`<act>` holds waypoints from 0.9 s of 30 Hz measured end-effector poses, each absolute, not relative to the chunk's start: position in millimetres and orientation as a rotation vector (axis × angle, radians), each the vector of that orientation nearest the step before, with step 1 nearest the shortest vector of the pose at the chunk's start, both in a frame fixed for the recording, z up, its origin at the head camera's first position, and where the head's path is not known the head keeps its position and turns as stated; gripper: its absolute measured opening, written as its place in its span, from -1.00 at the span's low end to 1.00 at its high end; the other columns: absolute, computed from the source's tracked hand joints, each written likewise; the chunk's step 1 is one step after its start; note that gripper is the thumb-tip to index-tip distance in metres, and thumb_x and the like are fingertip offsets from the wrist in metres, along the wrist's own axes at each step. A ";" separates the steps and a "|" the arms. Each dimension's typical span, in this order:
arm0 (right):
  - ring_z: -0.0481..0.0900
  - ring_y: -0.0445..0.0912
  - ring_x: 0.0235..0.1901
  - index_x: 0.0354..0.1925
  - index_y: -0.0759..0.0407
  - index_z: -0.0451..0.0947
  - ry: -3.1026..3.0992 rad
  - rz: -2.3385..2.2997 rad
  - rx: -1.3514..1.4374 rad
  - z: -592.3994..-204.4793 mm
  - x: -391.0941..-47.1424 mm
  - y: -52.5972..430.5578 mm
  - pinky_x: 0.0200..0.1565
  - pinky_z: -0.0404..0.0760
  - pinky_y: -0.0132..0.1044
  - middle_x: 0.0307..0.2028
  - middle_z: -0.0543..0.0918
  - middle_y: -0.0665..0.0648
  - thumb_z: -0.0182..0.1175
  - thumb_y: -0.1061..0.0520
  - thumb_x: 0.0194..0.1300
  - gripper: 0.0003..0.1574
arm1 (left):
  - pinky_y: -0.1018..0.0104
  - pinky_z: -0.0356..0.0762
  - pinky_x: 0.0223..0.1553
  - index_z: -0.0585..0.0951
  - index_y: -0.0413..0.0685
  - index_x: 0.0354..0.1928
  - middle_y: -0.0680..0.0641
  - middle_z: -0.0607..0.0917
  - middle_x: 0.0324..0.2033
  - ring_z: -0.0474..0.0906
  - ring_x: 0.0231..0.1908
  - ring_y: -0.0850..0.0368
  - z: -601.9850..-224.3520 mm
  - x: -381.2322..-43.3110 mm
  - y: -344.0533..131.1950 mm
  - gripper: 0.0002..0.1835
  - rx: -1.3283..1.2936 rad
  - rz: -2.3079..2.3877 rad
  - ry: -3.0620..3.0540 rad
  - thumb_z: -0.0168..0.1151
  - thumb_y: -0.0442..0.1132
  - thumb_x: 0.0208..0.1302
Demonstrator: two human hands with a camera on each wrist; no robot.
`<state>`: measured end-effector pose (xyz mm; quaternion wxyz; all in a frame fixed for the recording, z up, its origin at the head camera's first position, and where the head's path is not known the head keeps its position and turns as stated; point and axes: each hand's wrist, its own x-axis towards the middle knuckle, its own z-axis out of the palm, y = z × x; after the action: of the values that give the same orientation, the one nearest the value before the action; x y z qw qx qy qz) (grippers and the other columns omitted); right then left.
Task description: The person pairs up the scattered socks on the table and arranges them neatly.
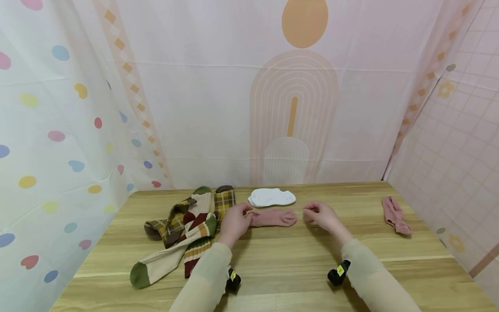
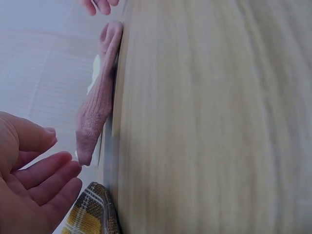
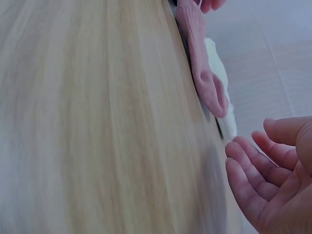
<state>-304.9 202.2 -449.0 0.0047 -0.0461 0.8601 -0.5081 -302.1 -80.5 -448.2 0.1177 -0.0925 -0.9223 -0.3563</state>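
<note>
A pink sock (image 1: 273,217) lies flat across the table, in front of a pair of white low-cut socks (image 1: 272,197). At its left end is my left hand (image 1: 236,221). In the left wrist view this hand's fingertips (image 2: 73,168) are right at the sock's tip, the thumb standing apart from the fingers. My right hand (image 1: 322,216) hovers just beyond the sock's right end, its fingers loosely bent with nothing between them. From the right wrist, a gap shows between those fingers and the sock (image 3: 209,92).
To the left lies a loose heap of socks: yellow-brown plaid ones (image 1: 179,223), a cream one with a green toe (image 1: 161,262) and a striped maroon one (image 1: 195,253). Another pink sock (image 1: 395,216) lies crumpled near the right edge. Patterned curtains (image 1: 210,108) surround the wooden table (image 1: 288,277).
</note>
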 end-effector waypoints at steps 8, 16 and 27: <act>0.61 -0.02 -0.34 -0.08 0.46 0.55 2.754 -1.540 -0.193 -443.5 -298.4 216.8 -0.29 0.66 -0.18 -0.33 0.64 0.21 0.17 0.24 0.41 -0.75 | 0.00 0.61 -0.10 0.71 -0.14 -0.08 -0.12 0.73 -0.15 0.64 -0.12 -0.07 -445.3 -297.2 -85.5 -0.81 -0.281 -1.064 -2.682 0.35 -0.29 0.28; 0.66 0.14 -0.24 -0.02 0.48 0.52 2.780 -1.519 -0.209 -437.7 -291.9 233.1 -0.23 0.68 -0.09 -0.24 0.65 0.34 0.15 0.23 0.44 -0.71 | 0.02 0.60 -0.10 0.70 -0.17 -0.08 -0.15 0.73 -0.13 0.64 -0.15 -0.06 -445.7 -296.1 -90.7 -0.81 -0.309 -1.095 -2.651 0.34 -0.29 0.29; 0.66 0.20 -0.18 0.08 0.57 0.42 2.762 -1.521 -0.230 -432.7 -285.1 257.4 -0.22 0.68 -0.16 -0.16 0.62 0.41 0.11 0.24 0.46 -0.60 | 0.04 0.63 -0.13 0.67 -0.24 -0.03 -0.19 0.72 -0.11 0.66 -0.14 -0.09 -443.4 -290.8 -91.3 -0.77 -0.370 -1.181 -2.628 0.32 -0.32 0.30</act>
<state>-285.1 257.4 -432.7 -0.0101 -0.0728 0.8736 -0.4810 -290.8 -91.3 -443.4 0.1183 -0.1266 -0.8983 -0.4038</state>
